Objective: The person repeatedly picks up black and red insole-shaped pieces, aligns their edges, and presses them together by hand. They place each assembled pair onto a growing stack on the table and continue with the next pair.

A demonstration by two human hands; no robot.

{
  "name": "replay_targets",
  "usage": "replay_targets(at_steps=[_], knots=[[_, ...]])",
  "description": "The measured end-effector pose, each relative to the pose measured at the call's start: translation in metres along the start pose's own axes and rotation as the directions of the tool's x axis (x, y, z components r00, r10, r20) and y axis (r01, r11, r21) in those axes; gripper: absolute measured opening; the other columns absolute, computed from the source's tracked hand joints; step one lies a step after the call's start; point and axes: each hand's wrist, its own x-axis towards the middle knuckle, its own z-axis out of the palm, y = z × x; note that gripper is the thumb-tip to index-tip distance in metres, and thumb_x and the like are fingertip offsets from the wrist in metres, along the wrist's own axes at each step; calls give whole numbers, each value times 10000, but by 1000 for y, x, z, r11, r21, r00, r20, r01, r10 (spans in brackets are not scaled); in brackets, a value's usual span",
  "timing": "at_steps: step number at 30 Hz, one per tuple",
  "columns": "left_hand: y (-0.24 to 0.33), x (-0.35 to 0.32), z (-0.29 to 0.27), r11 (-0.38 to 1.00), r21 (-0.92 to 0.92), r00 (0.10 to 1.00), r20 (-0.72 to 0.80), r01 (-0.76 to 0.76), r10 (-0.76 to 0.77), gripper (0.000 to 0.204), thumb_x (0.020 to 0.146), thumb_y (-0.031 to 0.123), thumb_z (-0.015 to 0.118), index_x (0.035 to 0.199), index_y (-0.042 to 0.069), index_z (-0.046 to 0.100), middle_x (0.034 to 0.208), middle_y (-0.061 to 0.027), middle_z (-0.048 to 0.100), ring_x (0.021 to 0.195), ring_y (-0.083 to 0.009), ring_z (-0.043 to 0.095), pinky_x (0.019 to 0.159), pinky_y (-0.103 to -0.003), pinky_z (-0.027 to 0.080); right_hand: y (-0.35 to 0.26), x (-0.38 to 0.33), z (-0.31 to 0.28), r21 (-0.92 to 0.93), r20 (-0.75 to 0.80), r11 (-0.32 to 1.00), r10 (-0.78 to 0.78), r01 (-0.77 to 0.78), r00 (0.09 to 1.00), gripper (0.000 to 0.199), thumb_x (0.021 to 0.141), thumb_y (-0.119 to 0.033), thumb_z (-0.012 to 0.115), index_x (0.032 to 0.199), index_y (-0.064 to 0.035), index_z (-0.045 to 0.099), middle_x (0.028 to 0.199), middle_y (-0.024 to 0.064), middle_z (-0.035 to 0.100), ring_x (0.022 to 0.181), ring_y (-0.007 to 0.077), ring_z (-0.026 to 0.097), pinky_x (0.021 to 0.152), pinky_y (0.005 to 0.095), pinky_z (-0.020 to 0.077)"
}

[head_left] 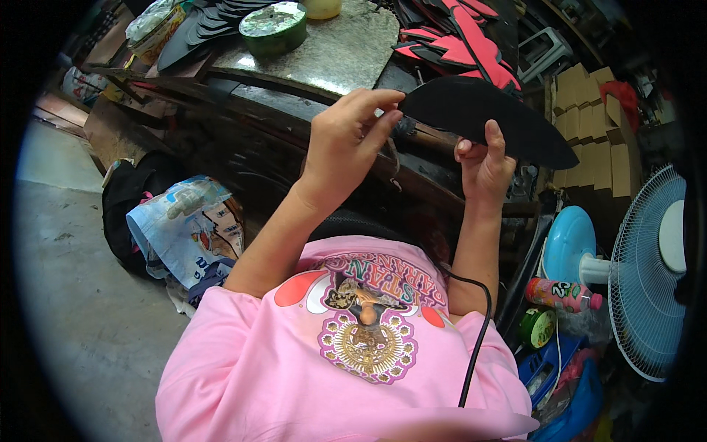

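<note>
Holding one black crescent-shaped piece [486, 118] up before the stone slab [339, 51], you pinch its left tip with your left hand [346, 144], fingers closed, while your right hand [482, 166] grips its lower edge. It looks thin, light, flexible; hold the edges. Several more lie stacked behind.

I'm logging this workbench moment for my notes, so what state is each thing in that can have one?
Left hand: raised, fingertips pinching the black curved piece's left end.
Right hand: gripping the piece from below.
Black curved piece: held in the air over the bench, flat.
Green round tin: on the stone slab, lid on.
Fan: standing; running or not, cannot tell.
Pink bottle: lying on its side, capped.
</note>
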Motion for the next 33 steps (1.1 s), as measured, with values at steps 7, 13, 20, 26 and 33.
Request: replay_targets(at_steps=[7,13,20,26,33], knots=[[-6,-1,8,974,187,983,-104,-128,149,178,856,72,730,1030,33,728,921,-123,694,702,-273,680,632,-324,527,0,-2,-1,-18,54,999,-29,30,998,163,965,-151,660,1064,-22,642,906,102,702,619,208,693,485,322,555],[-7,-1,7,984,175,997,-52,-41,51,100,864,96,717,941,35,738,884,-106,702,708,-269,689,627,-333,527,-1,-3,0,-10,61,1000,-28,29,998,155,969,-149,654,1059,-21,648,901,105,702,611,206,689,487,319,551],[-9,-3,6,990,130,998,19,50,-53,134,898,55,707,999,-31,723,802,-54,673,667,-74,585,597,-233,452,-2,-5,1,-38,64,998,-43,46,997,163,962,-142,660,1071,-24,636,909,107,697,587,201,673,478,317,542],[-11,-4,9,991,34,991,40,129,-131,126,909,58,693,993,-32,715,755,-29,656,673,-52,571,594,-231,450,-2,-6,1,-37,64,997,-68,70,996,175,962,-141,657,1078,-16,622,895,112,689,585,202,666,484,318,540],[-6,-7,12,987,-38,988,-3,154,-155,82,817,60,662,840,-19,654,758,-112,642,623,-171,612,590,-288,477,-2,-19,2,-49,69,997,-61,65,996,236,979,-158,626,1128,23,604,842,138,691,603,228,674,505,321,538]])
